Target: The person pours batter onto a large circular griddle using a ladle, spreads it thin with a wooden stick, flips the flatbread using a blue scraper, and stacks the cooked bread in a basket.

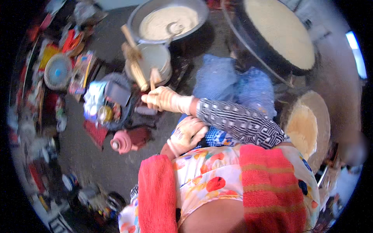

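Observation:
My right hand (163, 99), in a pale glove, reaches across to the left and grips a thin wooden handle (152, 80) over a grey pot (154, 55). The tool's far end is blurred at the pot. A second wooden tool (135, 58) lies across the pot's left rim. My left hand (188, 134), also gloved, rests on my lap with its fingers curled and its palm hidden. Beyond the pot stands a metal basin (132, 23) of pale batter (157, 24), with a ladle (174, 28) in it.
A large round griddle (247, 46) bears a sheet of pale batter (282, 35) at upper right. Thin flatbread (301, 134) lies on a round tray (322, 122). A pink container (121, 141), a stool with items (125, 116) and a white basket (51, 75) stand left.

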A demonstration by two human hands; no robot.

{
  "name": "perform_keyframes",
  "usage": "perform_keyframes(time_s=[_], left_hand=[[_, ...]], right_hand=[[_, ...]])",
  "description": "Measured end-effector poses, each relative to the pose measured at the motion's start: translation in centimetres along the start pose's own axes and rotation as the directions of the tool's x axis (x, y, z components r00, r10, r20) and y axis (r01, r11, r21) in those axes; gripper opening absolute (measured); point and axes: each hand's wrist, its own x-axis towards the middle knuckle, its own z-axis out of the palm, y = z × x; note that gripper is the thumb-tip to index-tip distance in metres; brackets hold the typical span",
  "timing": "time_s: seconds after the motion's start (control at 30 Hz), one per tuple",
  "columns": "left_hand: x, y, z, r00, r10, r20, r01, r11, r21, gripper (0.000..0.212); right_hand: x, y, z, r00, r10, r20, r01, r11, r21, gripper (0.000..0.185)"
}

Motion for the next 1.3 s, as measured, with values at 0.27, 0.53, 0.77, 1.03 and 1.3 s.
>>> perform_keyframes(time_s=[0.27,0.53,0.77,1.03,1.3], left_hand=[[4.4,-2.0,-1.4,0.931,0.365,-0.003,-0.365,0.930,0.031,0.015],[15.1,-1.5,1.1,0.818,0.509,-0.269,-0.424,0.849,0.317,0.056],[29.6,1.5,9.1,0.646,0.640,0.415,-0.756,0.466,0.459,0.069],[41.8,2.4,28.4,0.499,0.543,0.676,-0.845,0.479,0.238,0.093],[52.6,-6.4,22.1,0.691,0.227,0.686,-0.648,0.615,0.449,0.100]], right_hand=[[-34.7,-6.7,-13.9,0.885,-0.208,-0.417,0.293,0.944,0.150,0.046],[-34.8,3.1,-5.4,0.817,-0.030,-0.576,0.018,0.999,-0.028,0.034],[-36.8,8.7,-4.2,0.205,-0.155,-0.966,-0.327,0.920,-0.217,0.056],[-38.3,8.0,-7.2,0.234,0.469,-0.852,0.464,0.716,0.522,0.064],[-32.0,10.1,-19.4,0.457,0.286,-0.842,0.481,0.717,0.505,0.064]])
